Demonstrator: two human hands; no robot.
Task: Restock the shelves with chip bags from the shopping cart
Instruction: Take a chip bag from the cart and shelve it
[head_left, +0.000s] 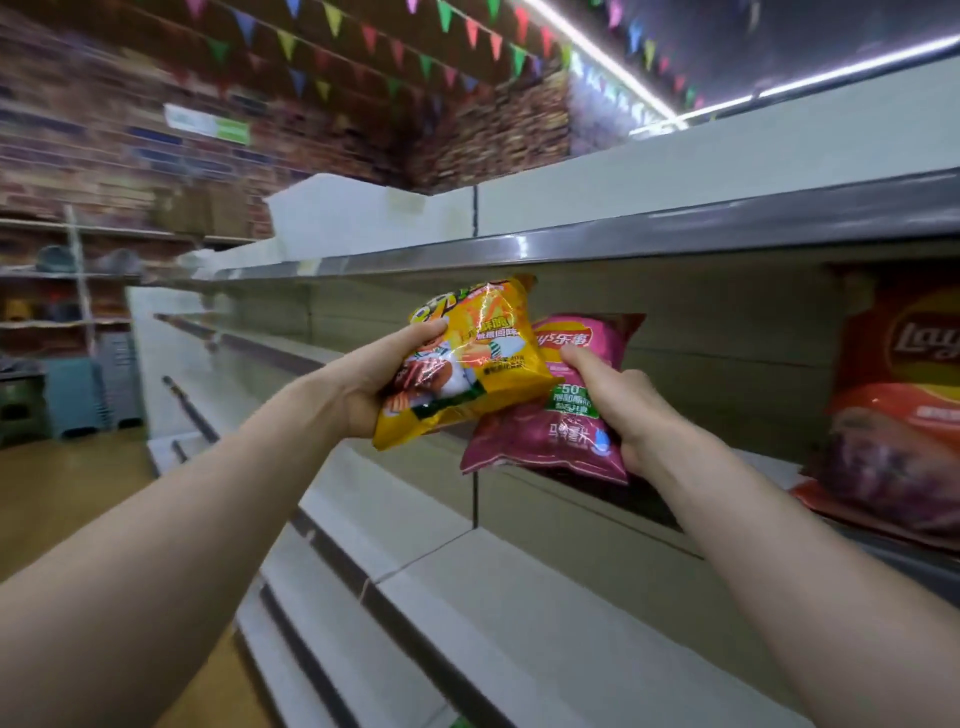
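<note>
Both forearms are being held out, up and forward, toward the shelving. The left hand (363, 384) is being kept curled round the lower left end of a yellow chip bag (467, 358), with the thumb laid over its top edge and the fingers hidden behind it. The right hand (618, 400) is being kept clamped on a pink chip bag (550, 431), with the thumb pressed on its front face and the fingers hidden behind. The hands are being held apart, one bag in each. The pink bag's upper left corner is being overlapped by the yellow bag, which is tilted in front of it.

Both bags are being held in the air before the pale back panel (727, 332), below the grey upper shelf rail (571, 249) and above the lower shelf board (519, 613).

A red chip bag (898, 415) is being kept upright on the shelf at the far right, well apart from the hands. A brick-patterned wall (104, 130), coloured bunting (363, 36) and a yellowish floor (62, 499) are being recorded beyond, all blurred.

Bare shelf is being shown between the pink bag and the red bag, and along the run to the left.
</note>
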